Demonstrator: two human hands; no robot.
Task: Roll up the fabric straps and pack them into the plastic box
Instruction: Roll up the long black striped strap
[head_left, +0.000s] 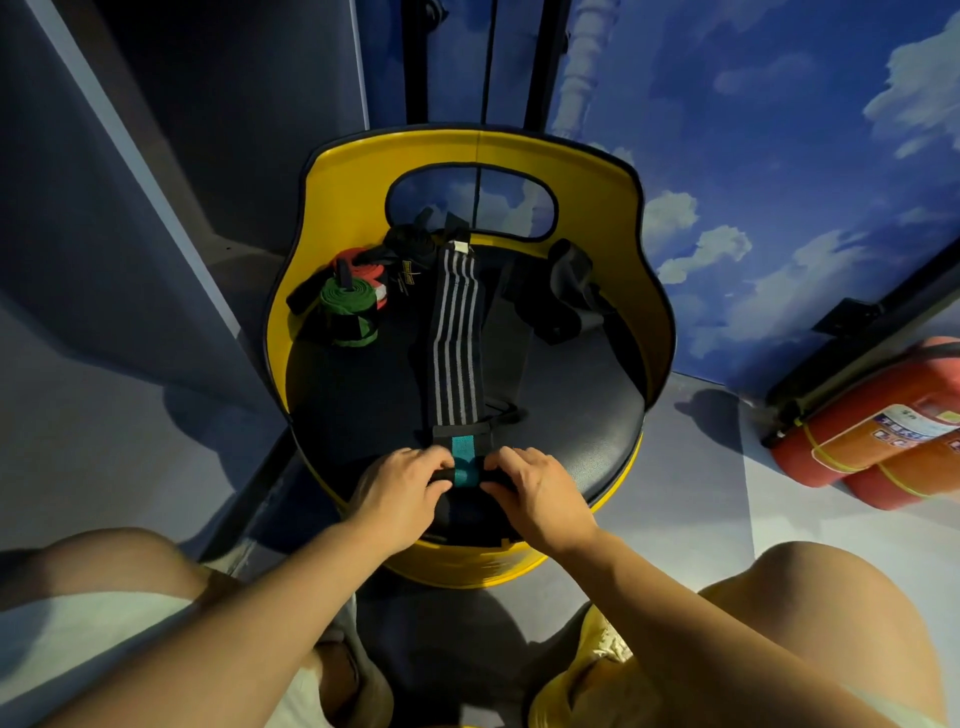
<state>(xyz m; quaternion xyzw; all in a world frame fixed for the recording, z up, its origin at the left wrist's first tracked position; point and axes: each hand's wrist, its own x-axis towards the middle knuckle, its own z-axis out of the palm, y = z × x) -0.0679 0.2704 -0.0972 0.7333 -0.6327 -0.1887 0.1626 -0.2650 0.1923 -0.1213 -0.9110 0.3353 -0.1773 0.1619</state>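
Both hands, left hand (402, 486) and right hand (530, 486), pinch the first turns of the striped strap (457, 332) at lower centre, green roll (348, 312) already done upper left, loose black straps (563, 291) waiting, no plastic box visible.

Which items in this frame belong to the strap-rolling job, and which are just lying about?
Part of the job:
- striped strap, near end pinched by left hand and right hand
- green rolled strap
- red rolled strap
- loose black straps

No plastic box is visible.

Just there:
- yellow chair holding the straps
- fire extinguishers on the floor
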